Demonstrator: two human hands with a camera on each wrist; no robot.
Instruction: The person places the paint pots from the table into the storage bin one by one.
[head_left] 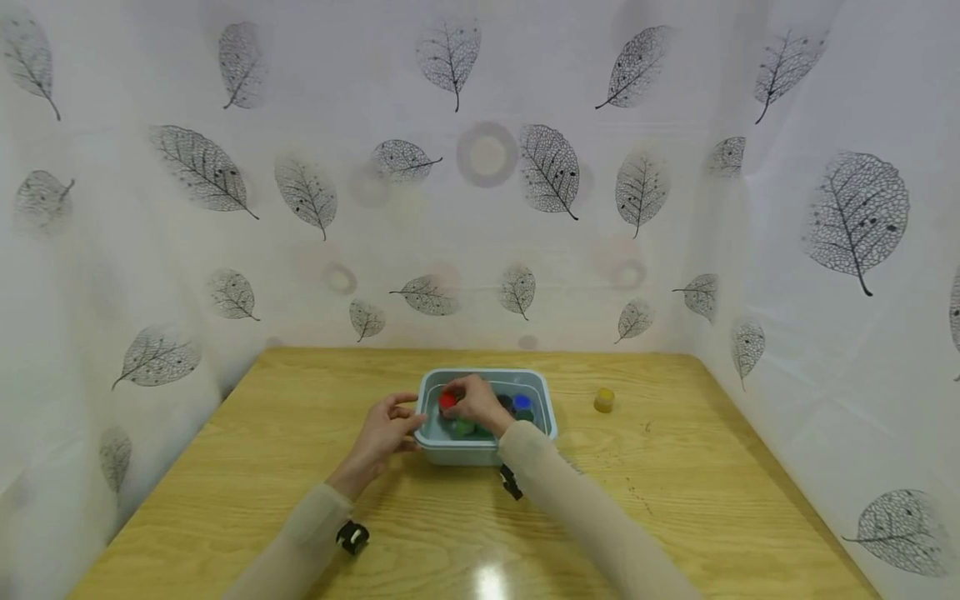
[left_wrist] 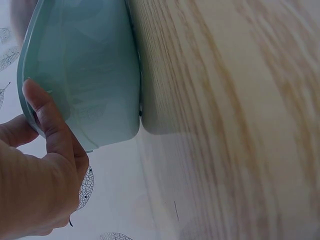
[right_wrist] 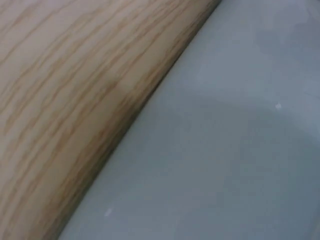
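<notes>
A pale blue-green plastic tub (head_left: pixel 457 457) stands on the table and holds several small jars. My left hand (head_left: pixel 386 432) grips its left rim; in the left wrist view the thumb is at the inner side and the fingers (left_wrist: pixel 50 117) lie against the outer wall. Reaching over the front rim, my right hand (head_left: pixel 476 404) pinches a small jar with a red lid (head_left: pixel 447 401) near the tub's left side. A green jar (head_left: pixel 464 427) sits below that hand, partly covered. To its right are a blue-lidded jar (head_left: pixel 522 402) and a dark green one (head_left: pixel 524 415).
A small jar with yellow contents (head_left: pixel 603 400) stands on the wooden table (head_left: pixel 660 483), right of the tub. White curtain (head_left: pixel 480 242) with a leaf print hangs behind the table and along both sides. Only the tub's wall (right_wrist: pixel 225 165) and table show in the right wrist view.
</notes>
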